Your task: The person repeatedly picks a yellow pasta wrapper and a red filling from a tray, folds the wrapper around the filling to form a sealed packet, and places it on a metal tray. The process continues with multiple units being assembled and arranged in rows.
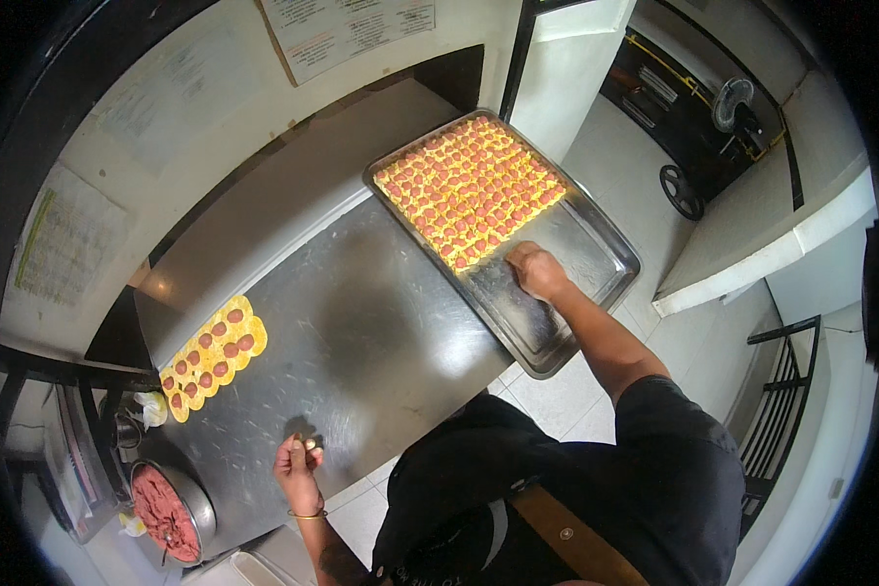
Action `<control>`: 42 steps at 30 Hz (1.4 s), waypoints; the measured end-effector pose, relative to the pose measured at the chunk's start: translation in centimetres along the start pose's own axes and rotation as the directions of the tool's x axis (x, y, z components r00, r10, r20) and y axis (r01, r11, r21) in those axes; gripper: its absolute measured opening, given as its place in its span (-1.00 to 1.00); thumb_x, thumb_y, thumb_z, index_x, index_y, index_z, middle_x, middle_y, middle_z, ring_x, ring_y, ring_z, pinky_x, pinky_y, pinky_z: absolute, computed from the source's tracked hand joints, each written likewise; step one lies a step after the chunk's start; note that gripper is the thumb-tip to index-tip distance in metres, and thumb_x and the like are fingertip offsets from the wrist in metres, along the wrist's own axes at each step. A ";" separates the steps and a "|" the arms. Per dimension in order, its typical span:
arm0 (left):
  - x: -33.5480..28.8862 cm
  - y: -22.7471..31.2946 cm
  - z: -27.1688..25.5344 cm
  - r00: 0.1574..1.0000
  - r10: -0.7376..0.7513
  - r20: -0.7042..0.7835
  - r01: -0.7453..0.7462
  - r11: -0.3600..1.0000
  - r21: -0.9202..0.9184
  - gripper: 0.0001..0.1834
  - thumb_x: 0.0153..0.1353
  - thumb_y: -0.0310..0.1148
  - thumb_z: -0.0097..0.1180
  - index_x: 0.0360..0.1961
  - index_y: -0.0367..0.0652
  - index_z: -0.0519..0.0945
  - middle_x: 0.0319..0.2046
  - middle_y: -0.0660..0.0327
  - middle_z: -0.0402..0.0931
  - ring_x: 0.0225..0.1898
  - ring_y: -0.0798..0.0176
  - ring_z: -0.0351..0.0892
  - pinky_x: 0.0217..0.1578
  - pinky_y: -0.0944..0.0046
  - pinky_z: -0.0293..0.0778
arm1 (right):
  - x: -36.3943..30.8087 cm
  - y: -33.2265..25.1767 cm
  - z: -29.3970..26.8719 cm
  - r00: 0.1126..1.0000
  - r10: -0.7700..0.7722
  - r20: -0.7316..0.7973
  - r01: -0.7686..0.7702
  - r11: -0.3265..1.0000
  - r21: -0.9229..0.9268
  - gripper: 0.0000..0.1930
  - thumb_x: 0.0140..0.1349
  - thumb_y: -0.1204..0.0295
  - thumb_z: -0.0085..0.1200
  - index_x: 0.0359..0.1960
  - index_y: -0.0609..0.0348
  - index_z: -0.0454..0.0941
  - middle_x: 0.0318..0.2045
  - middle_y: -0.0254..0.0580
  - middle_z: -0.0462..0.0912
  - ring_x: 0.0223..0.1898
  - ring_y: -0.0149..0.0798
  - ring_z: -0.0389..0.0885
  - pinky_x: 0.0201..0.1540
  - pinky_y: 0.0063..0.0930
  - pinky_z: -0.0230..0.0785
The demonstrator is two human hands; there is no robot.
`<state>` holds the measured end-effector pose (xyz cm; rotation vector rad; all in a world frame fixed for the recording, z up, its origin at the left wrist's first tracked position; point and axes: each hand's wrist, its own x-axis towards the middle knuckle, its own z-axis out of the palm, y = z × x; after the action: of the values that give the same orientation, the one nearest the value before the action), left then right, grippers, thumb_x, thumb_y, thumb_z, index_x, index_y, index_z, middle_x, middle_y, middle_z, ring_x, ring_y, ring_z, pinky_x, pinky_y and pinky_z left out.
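Note:
My right hand [535, 271] is closed over the bare part of a large metal tray [581, 262], beside the last row of food. Whatever its fingers hold, if anything, is hidden. Close rows of small yellow dough pieces with pink meat centres [469, 190] cover the tray's far left part. Above the steel counter's near edge, my left hand [298, 471] has its fingers pinched together; a tiny pale spot shows at the tips, too small to name. Farther left lie overlapping yellow dough rounds [215, 354] topped with pink meat mounds in two rows.
A metal bowl of pink minced meat [164, 510] with a utensil in it stands at the lower left. The steel counter [361, 313] runs below a wall with posted papers [352, 34]. The tray overhangs the counter's right end. A fan [732, 104] stands beyond.

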<state>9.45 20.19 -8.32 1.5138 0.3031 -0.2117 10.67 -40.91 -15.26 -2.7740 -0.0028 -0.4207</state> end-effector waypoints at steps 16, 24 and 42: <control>-2.3 0.6 8.5 0.997 0.007 -0.081 -0.009 1.000 -0.026 -0.74 0.48 -0.26 0.21 0.03 -0.21 0.64 -0.28 0.19 0.70 -0.36 0.34 0.69 -0.26 0.30 0.67 | 2.4 -5.5 0.5 0.977 -0.012 0.213 0.001 0.999 0.054 -0.71 0.09 0.52 0.04 -0.13 0.29 0.61 -0.10 0.13 0.64 0.10 0.14 0.59 0.11 -0.06 0.53; -3.4 0.0 10.2 0.991 -0.041 -0.126 0.045 0.999 0.024 -0.71 0.47 -0.25 0.23 0.04 -0.23 0.65 -0.24 0.21 0.69 -0.33 0.36 0.68 -0.25 0.32 0.67 | 3.2 -7.0 2.2 0.980 -0.093 0.173 0.065 0.986 0.156 -0.75 0.37 0.41 -0.03 -0.07 0.22 0.64 -0.04 0.15 0.65 -0.01 0.21 0.64 0.08 0.04 0.52; -0.1 -3.8 -1.0 0.990 -0.067 -0.124 0.028 0.955 -0.294 -0.78 0.52 -0.27 0.15 -0.03 -0.20 0.66 -0.31 0.25 0.71 -0.36 0.39 0.68 -0.30 0.36 0.64 | 19.0 -42.9 17.9 0.718 -0.614 0.327 0.648 0.762 0.008 -0.74 0.34 0.34 0.08 -0.06 0.20 0.66 -0.11 0.02 0.70 0.00 0.06 0.67 0.15 -0.06 0.49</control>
<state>8.11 20.97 -11.91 1.2297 0.4571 -0.0987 31.74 4.49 -11.95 -2.8408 -1.0694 -0.1239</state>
